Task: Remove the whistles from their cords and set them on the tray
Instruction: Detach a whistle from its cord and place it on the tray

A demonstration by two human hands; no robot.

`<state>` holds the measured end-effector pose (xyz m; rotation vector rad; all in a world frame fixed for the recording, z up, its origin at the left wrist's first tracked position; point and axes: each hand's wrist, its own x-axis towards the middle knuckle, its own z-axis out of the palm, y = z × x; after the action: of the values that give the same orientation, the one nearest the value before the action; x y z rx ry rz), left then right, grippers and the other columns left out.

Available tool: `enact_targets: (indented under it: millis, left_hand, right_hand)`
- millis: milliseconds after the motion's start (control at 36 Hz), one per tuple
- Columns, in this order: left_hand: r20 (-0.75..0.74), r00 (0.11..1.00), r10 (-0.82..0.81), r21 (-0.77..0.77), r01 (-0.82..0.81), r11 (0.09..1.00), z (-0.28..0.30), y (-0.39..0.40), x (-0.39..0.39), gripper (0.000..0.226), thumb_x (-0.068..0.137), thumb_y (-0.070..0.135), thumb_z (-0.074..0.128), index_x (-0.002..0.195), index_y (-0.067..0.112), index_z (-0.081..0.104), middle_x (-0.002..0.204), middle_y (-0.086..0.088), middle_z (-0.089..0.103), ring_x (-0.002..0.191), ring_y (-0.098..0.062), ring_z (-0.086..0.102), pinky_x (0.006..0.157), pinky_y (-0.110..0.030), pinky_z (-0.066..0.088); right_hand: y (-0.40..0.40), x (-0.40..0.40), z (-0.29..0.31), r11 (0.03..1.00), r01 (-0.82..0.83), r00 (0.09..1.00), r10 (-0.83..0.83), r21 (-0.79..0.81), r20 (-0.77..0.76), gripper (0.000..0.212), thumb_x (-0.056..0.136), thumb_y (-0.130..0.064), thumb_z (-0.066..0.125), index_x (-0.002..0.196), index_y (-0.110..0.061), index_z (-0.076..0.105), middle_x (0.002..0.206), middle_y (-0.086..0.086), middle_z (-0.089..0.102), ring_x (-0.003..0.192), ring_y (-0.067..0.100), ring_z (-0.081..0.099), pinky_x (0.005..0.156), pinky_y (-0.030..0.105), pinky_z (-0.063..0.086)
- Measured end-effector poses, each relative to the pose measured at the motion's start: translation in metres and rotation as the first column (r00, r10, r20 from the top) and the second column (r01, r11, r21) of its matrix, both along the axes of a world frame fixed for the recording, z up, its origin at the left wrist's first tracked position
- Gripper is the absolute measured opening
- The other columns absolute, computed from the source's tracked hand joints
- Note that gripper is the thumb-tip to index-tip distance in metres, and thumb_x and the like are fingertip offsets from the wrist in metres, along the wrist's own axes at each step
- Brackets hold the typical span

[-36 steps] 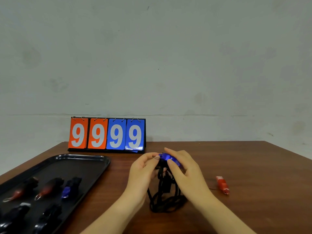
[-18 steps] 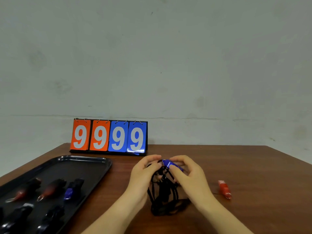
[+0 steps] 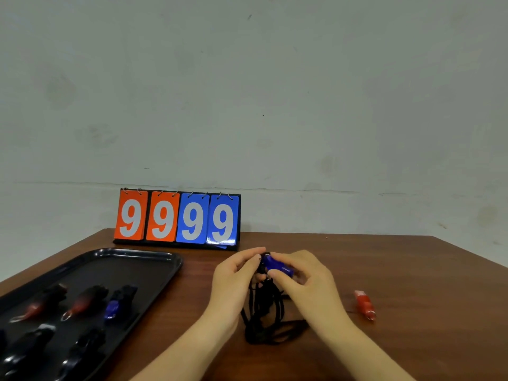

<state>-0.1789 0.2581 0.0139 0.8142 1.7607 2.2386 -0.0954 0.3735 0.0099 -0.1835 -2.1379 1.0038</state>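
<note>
A blue whistle (image 3: 275,265) is held above the table between both hands. My right hand (image 3: 305,281) pinches its body between thumb and fingers. My left hand (image 3: 233,276) pinches at the whistle's ring end, where the black cord (image 3: 264,323) hangs down and piles on the table. A black tray (image 3: 143,268) at the left holds several whistles, among them two red ones (image 3: 82,301) and a blue one (image 3: 112,307). A red whistle (image 3: 364,304) lies on the table to the right.
A flip scoreboard (image 3: 177,219) reading 9999 stands at the table's back edge against the wall. The brown table (image 3: 412,270) extends to the right past the red whistle.
Both hands have stayed together on the blue whistle, the fingers shifting slightly around its ring end. The cord pile remains below them.
</note>
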Motion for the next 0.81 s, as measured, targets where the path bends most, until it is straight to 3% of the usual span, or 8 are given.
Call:
enact_targets:
  millis: [111,222,361,444,528,667,806]
  left_hand:
    - [0.043,0.998,-0.045,0.028,0.044,0.999,-0.002,0.002,0.001,0.019,0.093,0.013,0.058,0.104,0.021,0.072,0.099,0.004,0.074,0.087,-0.006,0.07,0.073,-0.02,0.055]
    - [0.076,0.996,-0.048,0.098,0.04,0.994,-0.001,0.003,0.0,0.021,0.093,0.008,0.058,0.1,0.019,0.073,0.097,0.002,0.075,0.091,-0.011,0.071,0.079,-0.026,0.055]
    - [0.015,0.999,-0.052,0.055,0.051,0.997,-0.002,0.003,0.003,0.021,0.093,0.006,0.058,0.101,0.018,0.073,0.095,0.001,0.074,0.08,-0.012,0.071,0.069,-0.019,0.055]
    - [-0.032,0.998,-0.045,0.031,0.046,0.998,-0.003,0.003,0.002,0.023,0.093,0.005,0.057,0.103,0.018,0.073,0.1,-0.001,0.072,0.082,-0.009,0.071,0.068,-0.015,0.053]
    - [-0.028,0.999,-0.045,0.042,0.047,0.998,-0.002,0.002,0.001,0.023,0.094,0.004,0.056,0.101,0.017,0.073,0.099,-0.002,0.073,0.078,-0.007,0.07,0.065,-0.013,0.052]
    - [-0.002,0.996,-0.09,0.051,0.09,0.995,-0.001,0.002,0.0,0.022,0.094,0.002,0.055,0.105,0.013,0.071,0.097,-0.002,0.074,0.078,-0.008,0.071,0.067,-0.015,0.053]
    - [0.035,0.995,-0.09,-0.048,0.091,0.995,-0.005,0.005,-0.008,0.016,0.092,0.012,0.06,0.103,0.018,0.07,0.098,-0.001,0.073,0.087,-0.011,0.071,0.077,-0.023,0.057]
  right_hand:
    - [-0.003,0.0,0.002,0.998,-0.063,0.998,0.063,-0.013,0.013,0.032,0.094,-0.022,0.058,0.124,-0.033,0.059,0.104,-0.015,0.054,0.098,-0.007,0.054,0.084,0.012,0.047]
    - [-0.005,0.003,0.005,0.98,-0.152,0.988,0.15,-0.13,-0.027,0.032,0.097,-0.015,0.052,0.125,-0.028,0.059,0.109,-0.009,0.056,0.091,-0.002,0.06,0.079,0.014,0.048]
    - [-0.003,0.003,0.006,0.959,-0.142,0.99,0.139,-0.245,-0.028,0.034,0.095,-0.016,0.056,0.129,-0.02,0.059,0.121,-0.007,0.057,0.089,-0.013,0.059,0.072,0.006,0.046]
    - [-0.003,0.002,0.007,0.917,-0.182,0.982,0.189,-0.354,-0.015,0.032,0.094,-0.012,0.057,0.125,-0.021,0.06,0.096,0.0,0.067,0.064,0.002,0.06,0.068,0.016,0.051]
    - [-0.004,0.002,0.006,0.894,-0.203,0.977,0.214,-0.398,-0.017,0.03,0.093,-0.01,0.058,0.119,-0.024,0.062,0.078,-0.002,0.069,0.062,0.004,0.061,0.067,0.019,0.053]
    - [-0.003,0.004,0.01,0.879,-0.207,0.978,0.191,-0.43,-0.08,0.024,0.089,-0.006,0.062,0.107,-0.021,0.068,0.095,0.002,0.072,0.068,0.007,0.066,0.066,0.018,0.053]
    - [-0.003,0.004,0.009,0.888,-0.195,0.98,0.166,-0.415,-0.105,0.025,0.087,-0.002,0.064,0.107,-0.017,0.068,0.103,0.004,0.069,0.071,0.01,0.068,0.066,0.018,0.054]
